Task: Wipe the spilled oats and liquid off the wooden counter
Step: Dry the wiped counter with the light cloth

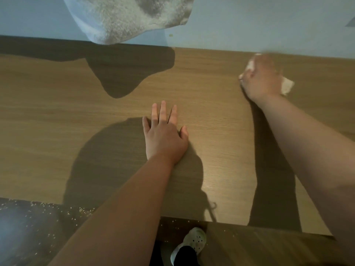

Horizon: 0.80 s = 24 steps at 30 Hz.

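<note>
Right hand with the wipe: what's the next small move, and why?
Probably pull the white wad back from the wall toward the near edge in one stroke. The right hand grips it at the far right of the counter, close against the wall, so little room is left ahead. The left hand lies flat mid-counter, clear of that path.

Brown wood-grain counter (211,83), pale blue wall (249,25), off-white cloth (287,86), white shoe (196,239), pale oats (84,209).

The one head view looked steeply down from over the desk's (57,131) near edge toward its far edge, close
</note>
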{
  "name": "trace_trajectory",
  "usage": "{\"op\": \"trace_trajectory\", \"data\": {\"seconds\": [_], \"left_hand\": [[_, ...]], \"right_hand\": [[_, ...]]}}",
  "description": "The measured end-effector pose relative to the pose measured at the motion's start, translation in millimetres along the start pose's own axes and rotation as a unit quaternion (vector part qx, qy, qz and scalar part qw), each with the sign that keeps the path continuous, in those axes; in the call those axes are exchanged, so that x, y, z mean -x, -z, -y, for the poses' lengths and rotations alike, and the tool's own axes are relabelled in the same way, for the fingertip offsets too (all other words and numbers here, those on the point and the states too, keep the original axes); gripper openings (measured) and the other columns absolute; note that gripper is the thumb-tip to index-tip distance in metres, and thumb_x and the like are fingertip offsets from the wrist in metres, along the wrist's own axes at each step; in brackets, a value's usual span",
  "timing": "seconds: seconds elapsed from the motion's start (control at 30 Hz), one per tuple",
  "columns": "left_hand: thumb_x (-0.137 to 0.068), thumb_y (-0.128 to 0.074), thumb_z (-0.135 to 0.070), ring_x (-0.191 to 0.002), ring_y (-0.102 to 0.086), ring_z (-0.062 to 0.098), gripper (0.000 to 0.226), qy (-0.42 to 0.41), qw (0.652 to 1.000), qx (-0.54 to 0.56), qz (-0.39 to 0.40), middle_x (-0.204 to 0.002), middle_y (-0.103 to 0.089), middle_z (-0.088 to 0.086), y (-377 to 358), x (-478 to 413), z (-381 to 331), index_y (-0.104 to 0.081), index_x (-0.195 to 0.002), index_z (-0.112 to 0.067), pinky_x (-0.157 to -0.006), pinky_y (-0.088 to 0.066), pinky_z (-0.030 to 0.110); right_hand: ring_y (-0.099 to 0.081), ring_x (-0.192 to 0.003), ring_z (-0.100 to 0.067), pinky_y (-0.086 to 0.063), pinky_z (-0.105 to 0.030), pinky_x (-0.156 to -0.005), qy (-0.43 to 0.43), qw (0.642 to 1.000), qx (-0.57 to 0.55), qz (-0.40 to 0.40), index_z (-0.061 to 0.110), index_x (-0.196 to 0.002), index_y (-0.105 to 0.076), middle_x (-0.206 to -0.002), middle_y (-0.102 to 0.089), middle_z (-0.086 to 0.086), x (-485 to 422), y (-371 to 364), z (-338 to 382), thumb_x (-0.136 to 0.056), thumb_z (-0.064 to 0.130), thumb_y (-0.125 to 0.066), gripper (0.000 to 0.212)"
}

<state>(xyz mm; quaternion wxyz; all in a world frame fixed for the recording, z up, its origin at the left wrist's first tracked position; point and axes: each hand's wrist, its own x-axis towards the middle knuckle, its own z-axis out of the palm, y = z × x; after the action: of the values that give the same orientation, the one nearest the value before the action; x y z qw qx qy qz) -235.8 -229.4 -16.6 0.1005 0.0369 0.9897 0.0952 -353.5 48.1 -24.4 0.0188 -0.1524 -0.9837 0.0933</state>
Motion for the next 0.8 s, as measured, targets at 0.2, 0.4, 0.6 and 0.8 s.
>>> {"op": "trace_trajectory", "data": {"seconds": [0.2,0.4,0.6,0.8], "left_hand": [[-0.101,-0.029,-0.046,-0.152,0.012,0.023,0.066,0.0,1.0,-0.012,-0.001,-0.166,0.007,0.002,-1,0,0,-0.005,-0.159,-0.028,-0.122,0.004,0.049],[-0.1,-0.032,-0.045,-0.152,0.008,0.025,0.066,-0.007,1.0,-0.014,-0.014,-0.166,0.004,0.005,-2,0,0,-0.008,-0.158,-0.025,-0.12,0.003,0.049],[-0.1,-0.031,-0.045,-0.152,0.007,0.028,0.065,-0.019,1.0,-0.014,-0.018,-0.166,0.002,0.008,-3,2,1,-0.01,-0.158,-0.023,-0.12,0.001,0.052],[-0.1,-0.026,-0.046,-0.152,0.009,0.029,0.066,-0.022,0.999,-0.03,-0.002,-0.166,0.006,0.007,-2,-1,1,-0.005,-0.159,-0.023,-0.12,0.001,0.054]], "right_hand": [[-0.008,-0.15,-0.026,-0.005,-0.055,-0.12,-0.041,0.999,0.0,0.026,0.009,-0.155,-0.013,-0.163,-0.009,-0.011,71,-2,21,-0.098,0.036,-0.02,0.063],[-0.011,-0.149,-0.013,-0.007,-0.045,-0.12,0.359,0.923,0.014,0.138,0.02,-0.154,-0.024,-0.161,-0.016,0.001,209,1,33,-0.098,0.039,-0.027,0.06],[-0.015,-0.149,-0.023,-0.012,-0.052,-0.118,-0.083,0.996,0.007,0.022,0.011,-0.154,-0.024,-0.162,-0.019,-0.009,166,4,14,-0.094,0.035,-0.025,0.064],[-0.009,-0.15,-0.018,-0.013,-0.049,-0.12,0.178,0.979,0.037,0.087,0.014,-0.155,-0.02,-0.162,-0.013,-0.005,268,-11,67,-0.098,0.037,-0.026,0.061]]}}
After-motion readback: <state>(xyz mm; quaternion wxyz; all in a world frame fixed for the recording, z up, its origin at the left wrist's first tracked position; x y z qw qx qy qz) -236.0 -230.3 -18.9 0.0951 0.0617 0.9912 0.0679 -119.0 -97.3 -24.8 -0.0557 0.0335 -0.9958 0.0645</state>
